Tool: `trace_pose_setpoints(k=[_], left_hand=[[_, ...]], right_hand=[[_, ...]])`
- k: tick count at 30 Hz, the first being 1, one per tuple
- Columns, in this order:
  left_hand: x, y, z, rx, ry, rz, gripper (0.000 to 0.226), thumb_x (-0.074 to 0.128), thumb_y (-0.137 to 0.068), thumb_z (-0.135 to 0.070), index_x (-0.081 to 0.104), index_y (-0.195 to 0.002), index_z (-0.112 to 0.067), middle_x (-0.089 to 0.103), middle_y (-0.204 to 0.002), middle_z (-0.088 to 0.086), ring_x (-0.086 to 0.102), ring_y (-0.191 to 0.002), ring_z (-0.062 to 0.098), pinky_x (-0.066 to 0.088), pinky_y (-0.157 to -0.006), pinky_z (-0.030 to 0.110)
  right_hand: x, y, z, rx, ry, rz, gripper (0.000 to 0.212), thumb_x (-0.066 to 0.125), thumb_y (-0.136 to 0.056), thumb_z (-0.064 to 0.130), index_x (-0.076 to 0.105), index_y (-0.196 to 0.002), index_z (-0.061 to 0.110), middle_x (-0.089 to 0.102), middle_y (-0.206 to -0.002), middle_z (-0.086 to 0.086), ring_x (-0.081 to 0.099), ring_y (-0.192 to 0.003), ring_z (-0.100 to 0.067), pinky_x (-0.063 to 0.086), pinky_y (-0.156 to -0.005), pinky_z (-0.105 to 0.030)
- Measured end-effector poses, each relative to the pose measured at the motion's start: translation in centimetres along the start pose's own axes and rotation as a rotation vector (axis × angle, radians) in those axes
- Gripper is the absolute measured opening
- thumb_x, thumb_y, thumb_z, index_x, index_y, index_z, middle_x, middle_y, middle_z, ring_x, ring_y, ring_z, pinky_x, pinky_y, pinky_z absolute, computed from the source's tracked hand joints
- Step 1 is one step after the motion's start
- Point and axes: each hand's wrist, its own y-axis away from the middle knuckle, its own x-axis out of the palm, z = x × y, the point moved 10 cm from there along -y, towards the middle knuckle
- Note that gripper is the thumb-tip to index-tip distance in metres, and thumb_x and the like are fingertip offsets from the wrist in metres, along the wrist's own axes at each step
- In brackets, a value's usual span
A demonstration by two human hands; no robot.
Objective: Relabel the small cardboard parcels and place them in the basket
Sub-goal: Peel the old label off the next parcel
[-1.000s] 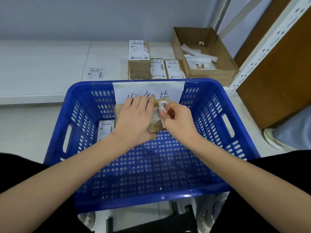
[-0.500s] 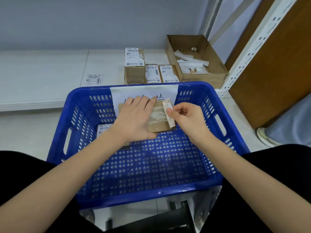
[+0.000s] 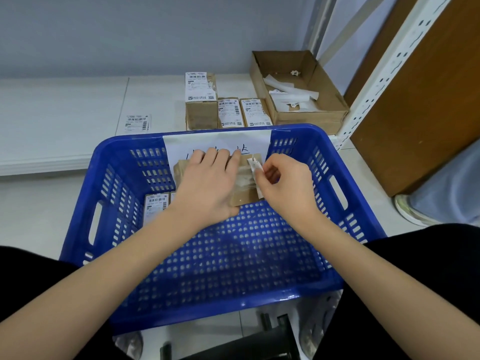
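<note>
**boxfan:** White shelf top against a grey wall, blue basket (image 3: 345,203) pulled up in front of the person. Anyone tell which step this is?

**tapeguy:** Looks like peeling. Left hand (image 3: 207,183) lies flat, fingers straight, pinning a brown parcel (image 3: 245,196) against the basket's far wall. Right hand (image 3: 284,181) pinches the curled white old label (image 3: 255,168) at the parcel's right edge, with part of it lifted off. So my guess is the old sticker is coming off and no new one is on yet.

**boxfan:** Next move?

**tapeguy:** Probably a steady pull while the left hand keeps the parcel from sliding, then a fresh sticker, maybe the loose label (image 3: 136,122) lying on the shelf.

**boxfan:** Any readable text?

**tapeguy:** Not really. Waiting parcels (image 3: 228,114) behind the basket show barcodes and QR squares, too small to read. Paper sheet (image 3: 218,142) taped on the rim has handwritten strokes, mostly hidden by the hands. One labelled parcel (image 3: 155,206) already sits in the basket. Open carton (image 3: 311,118) holds peeled scraps.
</note>
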Motion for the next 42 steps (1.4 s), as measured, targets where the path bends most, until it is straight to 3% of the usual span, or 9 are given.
trace_pose_setpoints(k=[3,7,11,14,19,29,32,36,42], left_hand=[[-0.7,0.2,0.1,-0.009,-0.100,-0.037,0.106,0.076,-0.053,-0.062,0.047,-0.136,-0.001,0.058,-0.110,0.009,0.056,-0.097,0.026,0.041,-0.083,0.037],[-1.8,1.1,0.1,0.010,-0.062,-0.151,0.107,0.086,-0.037,-0.052,0.058,-0.123,0.004,0.061,-0.095,0.014,0.057,-0.082,0.031,0.042,-0.075,0.039],[-2.1,1.3,0.6,-0.006,-0.050,-0.164,0.107,0.087,-0.035,-0.048,0.057,-0.123,0.006,0.060,-0.096,0.016,0.056,-0.083,0.033,0.035,-0.075,0.041],[-1.7,1.1,0.9,-0.007,-0.007,-0.163,0.109,0.086,-0.035,-0.051,0.058,-0.122,0.006,0.061,-0.097,0.017,0.057,-0.082,0.034,0.029,-0.075,0.039],[-1.7,0.8,1.1,0.015,0.081,-0.226,0.105,0.082,-0.042,-0.053,0.055,-0.126,0.004,0.061,-0.101,0.016,0.058,-0.086,0.034,0.029,-0.077,0.039],[-1.8,1.0,1.2,0.102,0.160,-0.263,0.096,0.081,-0.051,-0.053,0.043,-0.134,-0.024,0.057,-0.115,0.019,0.057,-0.095,0.037,0.028,-0.079,0.041],[-1.7,1.0,1.2,0.111,0.143,-0.256,0.091,0.085,-0.051,-0.051,0.047,-0.130,-0.028,0.057,-0.115,0.022,0.056,-0.095,0.039,0.028,-0.078,0.041],[-1.4,1.1,0.7,0.110,0.164,-0.239,0.084,0.087,-0.048,-0.048,0.056,-0.123,-0.029,0.057,-0.113,0.024,0.057,-0.092,0.039,0.028,-0.077,0.042],[-1.3,0.8,0.1,0.095,0.140,-0.197,0.078,0.089,-0.045,-0.044,0.065,-0.117,-0.026,0.058,-0.114,0.025,0.057,-0.095,0.040,0.028,-0.080,0.045]], right_hand=[[0.0,0.6,1.4,-0.140,0.099,-0.060,0.019,0.063,-0.085,0.018,0.059,-0.070,0.007,0.057,-0.064,-0.003,0.053,-0.055,-0.021,0.049,-0.049,-0.041],[0.4,1.1,0.8,-0.043,-0.030,0.050,0.018,0.063,-0.091,0.024,0.067,-0.082,0.009,0.064,-0.073,-0.001,0.059,-0.066,-0.014,0.052,-0.062,-0.034],[0.8,1.3,-0.3,0.151,-0.278,0.106,0.016,0.062,-0.092,0.023,0.071,-0.082,0.013,0.067,-0.073,0.005,0.060,-0.072,-0.006,0.047,-0.066,-0.015],[1.1,0.8,-1.4,0.228,-0.331,0.125,0.015,0.063,-0.091,0.021,0.070,-0.079,0.015,0.067,-0.072,0.005,0.062,-0.071,-0.008,0.050,-0.069,-0.020],[1.6,1.0,-3.4,0.475,-0.659,0.154,0.014,0.065,-0.089,0.014,0.072,-0.089,0.002,0.071,-0.089,-0.017,0.067,-0.086,-0.031,0.056,-0.083,-0.041],[3.2,1.7,-3.8,0.705,-1.048,0.303,0.013,0.056,-0.092,0.003,0.067,-0.094,-0.004,0.066,-0.087,-0.013,0.063,-0.076,-0.018,0.056,-0.068,-0.026],[2.9,1.1,-3.4,0.631,-0.940,0.324,0.013,0.056,-0.092,0.004,0.068,-0.090,-0.001,0.069,-0.081,-0.010,0.065,-0.071,-0.014,0.055,-0.066,-0.023],[0.5,-0.6,-3.3,0.385,-0.416,0.187,0.011,0.064,-0.088,0.010,0.073,-0.083,0.006,0.071,-0.080,-0.009,0.065,-0.074,-0.017,0.054,-0.072,-0.028],[-0.3,-0.5,-2.1,0.182,-0.150,0.083,0.013,0.063,-0.089,0.020,0.074,-0.086,0.013,0.070,-0.074,0.005,0.064,-0.070,-0.006,0.053,-0.071,-0.024]])
